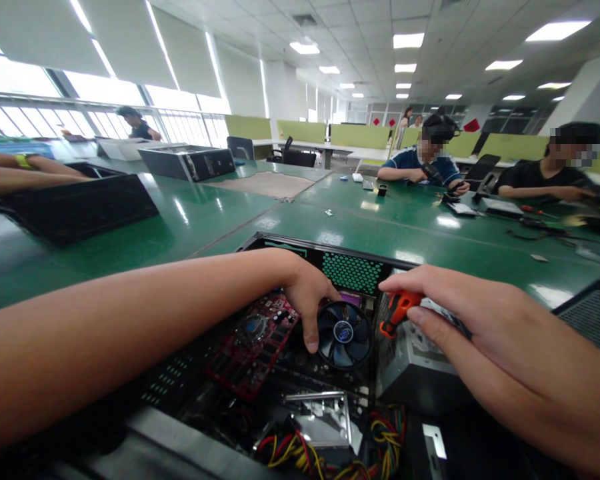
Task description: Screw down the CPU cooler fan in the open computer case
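An open computer case (pixel 400 265) lies in front of me with its inside parts showing. My left hand (pixel 307 293) reaches in, thumb and fingers around the left side of a round black cooling fan (pixel 344 333). A red graphics card (pixel 253 347) sits below that wrist. In my right hand (pixel 460 320) is an orange and black screwdriver (pixel 400 313), pinched between thumb and index finger over the metal power supply (pixel 405 367). The screwdriver's tip is hard to make out. Bundled red, yellow and black cables (pixel 380 440) lie at the near side of the case.
The green table (pixel 260 220) extends beyond the case. Another person's arms (pixel 30 173) reach over a dark case (pixel 80 207) at left. Two co-workers sit across on the right, near loose parts and cables (pixel 545 230). A further computer case (pixel 190 163) stands at the back left.
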A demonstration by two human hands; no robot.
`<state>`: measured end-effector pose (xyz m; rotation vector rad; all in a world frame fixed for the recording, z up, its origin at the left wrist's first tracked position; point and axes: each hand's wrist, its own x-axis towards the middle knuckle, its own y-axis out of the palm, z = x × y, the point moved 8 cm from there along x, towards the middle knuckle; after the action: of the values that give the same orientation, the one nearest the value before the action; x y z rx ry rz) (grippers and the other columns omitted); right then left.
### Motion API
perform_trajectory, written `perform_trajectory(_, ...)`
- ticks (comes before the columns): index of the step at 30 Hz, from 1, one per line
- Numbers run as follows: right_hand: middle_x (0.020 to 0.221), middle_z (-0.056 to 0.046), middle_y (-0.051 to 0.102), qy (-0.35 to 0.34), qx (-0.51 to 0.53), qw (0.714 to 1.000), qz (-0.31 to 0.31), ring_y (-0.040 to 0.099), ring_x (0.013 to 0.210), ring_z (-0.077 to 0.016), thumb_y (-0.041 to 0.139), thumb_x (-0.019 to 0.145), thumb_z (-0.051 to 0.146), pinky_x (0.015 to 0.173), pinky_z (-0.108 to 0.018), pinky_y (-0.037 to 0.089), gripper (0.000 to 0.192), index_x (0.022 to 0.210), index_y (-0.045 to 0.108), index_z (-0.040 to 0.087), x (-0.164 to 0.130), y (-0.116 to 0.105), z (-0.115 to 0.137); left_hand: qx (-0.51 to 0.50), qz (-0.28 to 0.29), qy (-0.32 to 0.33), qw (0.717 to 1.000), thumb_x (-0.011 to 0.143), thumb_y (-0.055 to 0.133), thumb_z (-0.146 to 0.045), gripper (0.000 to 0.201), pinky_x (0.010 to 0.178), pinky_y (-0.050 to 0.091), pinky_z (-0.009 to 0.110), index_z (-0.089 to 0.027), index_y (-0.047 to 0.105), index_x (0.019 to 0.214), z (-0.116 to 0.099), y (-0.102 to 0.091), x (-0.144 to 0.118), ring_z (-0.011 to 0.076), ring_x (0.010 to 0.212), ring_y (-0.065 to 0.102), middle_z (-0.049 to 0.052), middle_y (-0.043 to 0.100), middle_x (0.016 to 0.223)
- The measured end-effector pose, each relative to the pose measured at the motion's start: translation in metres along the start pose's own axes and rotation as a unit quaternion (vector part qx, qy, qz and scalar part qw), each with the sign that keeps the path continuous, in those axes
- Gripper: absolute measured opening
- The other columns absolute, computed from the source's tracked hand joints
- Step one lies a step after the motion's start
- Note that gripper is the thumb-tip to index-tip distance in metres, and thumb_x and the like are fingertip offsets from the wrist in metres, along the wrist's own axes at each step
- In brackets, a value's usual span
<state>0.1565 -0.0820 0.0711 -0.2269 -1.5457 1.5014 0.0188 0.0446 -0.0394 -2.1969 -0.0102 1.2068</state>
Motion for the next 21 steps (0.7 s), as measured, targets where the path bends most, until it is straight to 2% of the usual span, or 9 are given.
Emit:
perform_trajectory(8, 0.126, -0.002, 0.086, -0.004, -0.005, 1.0, -0.01, 0.083, 0.107, -0.0175, 0.047, 0.111, 0.018, 0.085, -0.028, 0.067, 0.032, 0.132, 0.07, 0.026, 0.0017, 0.0001, 0.0013, 0.002, -0.002, 0.015, 1.0, 0.054, 0.1, -0.034, 0.095, 0.111, 0.056, 0.035, -0.024, 0.072, 0.144, -0.0011, 0.0007, 0.0006, 0.0314, 0.125, 0.075, 0.002, 0.081, 0.138)
perform_trajectory(11, 0.117, -0.002, 0.087, -0.006, 0.0, 1.0, -0.01, 0.084, 0.1, -0.0183, 0.051, 0.111, 0.023, 0.085, -0.03, 0.066, 0.027, 0.125, 0.074, 0.026, 0.0025, -0.0012, -0.0006, 0.001, -0.001, 0.016, 1.0, 0.054, 0.1, -0.035, 0.096, 0.11, 0.057, 0.035, -0.024, 0.071, 0.146, -0.0008, 0.0011, 0.0006, 0.0316, 0.124, 0.076, 0.002, 0.081, 0.137)
perform_trajectory(17, 0.097, -0.001, 0.083, 0.003, 0.031, 0.999, 0.012, 0.078, 0.081, -0.0188, 0.06, 0.111, 0.036, 0.069, -0.029, 0.062, 0.021, 0.107, 0.08, 0.03, 0.0025, 0.0007, -0.0007, 0.012, -0.012, 0.008, 1.0, 0.054, 0.099, -0.039, 0.096, 0.11, 0.057, 0.036, -0.024, 0.072, 0.145, -0.0006, -0.0004, -0.0005, 0.0323, 0.121, 0.076, 0.003, 0.083, 0.134)
perform_trajectory(21, 0.103, -0.002, 0.083, -0.005, 0.01, 1.0, -0.004, 0.08, 0.087, -0.0183, 0.056, 0.111, 0.028, 0.074, -0.03, 0.064, 0.022, 0.114, 0.078, 0.028, 0.0011, -0.0006, 0.0032, 0.001, -0.006, 0.008, 1.0, 0.053, 0.1, -0.038, 0.098, 0.109, 0.057, 0.036, -0.024, 0.072, 0.145, -0.0019, 0.0009, -0.0008, 0.0322, 0.122, 0.076, 0.003, 0.082, 0.135)
